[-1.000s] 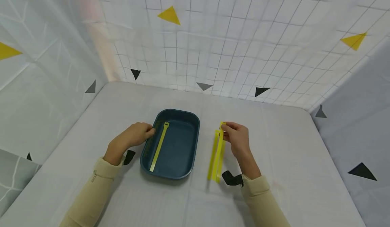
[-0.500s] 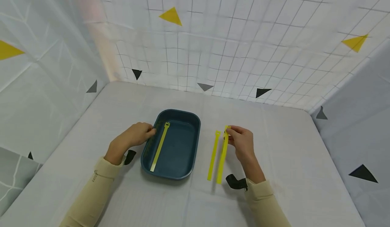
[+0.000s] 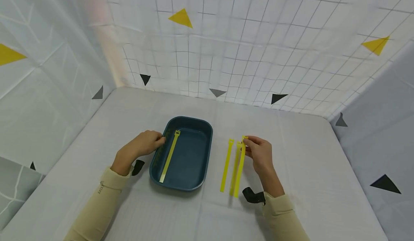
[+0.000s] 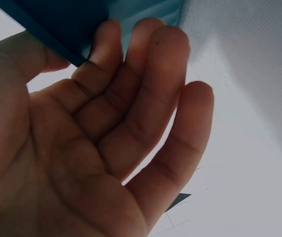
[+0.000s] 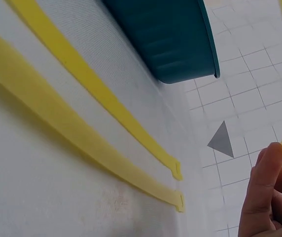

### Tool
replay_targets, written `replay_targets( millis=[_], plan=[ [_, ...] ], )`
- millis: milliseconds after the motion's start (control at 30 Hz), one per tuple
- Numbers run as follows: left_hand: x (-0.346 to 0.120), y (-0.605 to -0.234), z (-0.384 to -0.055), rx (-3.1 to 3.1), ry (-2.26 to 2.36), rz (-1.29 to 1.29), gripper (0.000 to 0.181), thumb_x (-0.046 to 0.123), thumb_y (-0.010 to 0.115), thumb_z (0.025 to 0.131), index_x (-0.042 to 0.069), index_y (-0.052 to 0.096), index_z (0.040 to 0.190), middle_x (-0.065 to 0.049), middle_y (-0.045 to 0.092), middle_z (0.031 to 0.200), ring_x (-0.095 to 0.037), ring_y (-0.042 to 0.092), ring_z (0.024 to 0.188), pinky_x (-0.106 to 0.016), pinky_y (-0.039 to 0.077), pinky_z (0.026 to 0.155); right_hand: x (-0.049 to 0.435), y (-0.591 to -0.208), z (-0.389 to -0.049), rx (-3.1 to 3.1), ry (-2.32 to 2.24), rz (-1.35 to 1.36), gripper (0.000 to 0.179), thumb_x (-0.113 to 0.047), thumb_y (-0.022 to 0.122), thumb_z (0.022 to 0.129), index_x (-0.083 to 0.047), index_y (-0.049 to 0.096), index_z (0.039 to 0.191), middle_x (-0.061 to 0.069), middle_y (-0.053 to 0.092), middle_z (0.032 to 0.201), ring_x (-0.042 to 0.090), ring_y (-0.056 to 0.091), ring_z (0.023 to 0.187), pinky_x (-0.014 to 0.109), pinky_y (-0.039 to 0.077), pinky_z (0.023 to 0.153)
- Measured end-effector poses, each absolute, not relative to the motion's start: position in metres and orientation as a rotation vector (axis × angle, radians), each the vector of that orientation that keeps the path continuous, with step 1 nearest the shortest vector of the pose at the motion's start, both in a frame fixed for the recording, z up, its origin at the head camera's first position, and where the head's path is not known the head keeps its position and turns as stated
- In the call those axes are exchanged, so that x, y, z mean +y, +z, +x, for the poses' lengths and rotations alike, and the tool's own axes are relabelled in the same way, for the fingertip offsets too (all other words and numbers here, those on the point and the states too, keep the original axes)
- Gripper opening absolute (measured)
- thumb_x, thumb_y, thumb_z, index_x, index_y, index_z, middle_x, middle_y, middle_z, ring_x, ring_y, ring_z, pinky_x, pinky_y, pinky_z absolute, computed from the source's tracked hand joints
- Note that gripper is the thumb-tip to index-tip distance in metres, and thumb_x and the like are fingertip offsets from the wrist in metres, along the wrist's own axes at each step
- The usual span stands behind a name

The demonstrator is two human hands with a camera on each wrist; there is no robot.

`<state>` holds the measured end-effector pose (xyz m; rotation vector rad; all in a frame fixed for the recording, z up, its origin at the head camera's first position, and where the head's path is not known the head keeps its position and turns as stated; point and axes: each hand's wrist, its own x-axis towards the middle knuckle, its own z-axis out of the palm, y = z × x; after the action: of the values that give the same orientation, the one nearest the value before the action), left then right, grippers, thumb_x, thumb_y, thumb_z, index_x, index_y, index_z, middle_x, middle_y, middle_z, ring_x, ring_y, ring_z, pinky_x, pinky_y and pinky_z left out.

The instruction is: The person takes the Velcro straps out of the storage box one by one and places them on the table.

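At the left side of a dark teal tray (image 3: 191, 158), my left hand (image 3: 145, 143) grips the rim. In the left wrist view its thumb and bent fingers (image 4: 153, 84) take the tray wall between them. One yellow hook-and-loop cable strap (image 3: 169, 156) lies lengthwise inside the tray. My right hand (image 3: 261, 154) pinches a second yellow strap (image 3: 240, 171) by its slotted end, between thumb and fingertips. The strap's long tail hangs toward me. Just left of it, two more yellow straps (image 3: 227, 165) lie on the table side by side, heads pointing away.
A white cloth covers the table (image 3: 310, 169). Behind it hangs a white gridded sheet (image 3: 258, 47) with yellow, grey and black triangles, and pale sheets enclose both sides. A black wrist mount (image 3: 253, 197) hangs under the right forearm.
My right hand has moved right and slightly toward me with its strap, passing over one lying strap, which now shows to its left. The left hand and tray stay put.
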<state>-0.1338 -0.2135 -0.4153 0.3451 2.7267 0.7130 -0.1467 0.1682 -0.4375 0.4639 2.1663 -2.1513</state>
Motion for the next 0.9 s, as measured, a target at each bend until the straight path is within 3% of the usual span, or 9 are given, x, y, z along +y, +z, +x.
replay_targets(
  millis=[267,567,900],
  plan=[
    [-0.214,-0.416,-0.133,2.729,0.715,0.352,0.038,0.022,0.046,0.104,0.012,0.047,0.067,-0.001,0.039,0.062,-0.016,0.038,0.055,-0.032,0.034,0.056,0.172,-0.444,-0.143,2.185,-2.135,0.473,0.030,-0.010,0.067,0.094,0.006,0.063,0.119,0.013,0.067,0.098,0.016,0.065,0.065,0.026,0.056,0.064],
    [-0.213,-0.414,-0.132,2.723,0.721,0.346,0.038,0.021,0.046,0.104,0.012,0.047,0.067,-0.001,0.039,0.061,-0.016,0.037,0.054,-0.032,0.034,0.056,0.177,-0.450,-0.142,2.303,-2.037,0.481,0.030,-0.013,0.067,0.094,0.004,0.065,0.119,0.016,0.066,0.104,0.022,0.067,0.072,0.025,0.055,0.062],
    [-0.212,-0.413,-0.131,2.730,0.716,0.357,0.037,0.021,0.046,0.104,0.011,0.048,0.068,-0.001,0.040,0.062,-0.016,0.037,0.055,-0.032,0.034,0.057,0.180,-0.457,-0.143,2.356,-1.985,0.482,0.029,-0.013,0.066,0.094,0.003,0.065,0.119,0.016,0.065,0.105,0.016,0.064,0.069,0.025,0.054,0.060]
  ],
)
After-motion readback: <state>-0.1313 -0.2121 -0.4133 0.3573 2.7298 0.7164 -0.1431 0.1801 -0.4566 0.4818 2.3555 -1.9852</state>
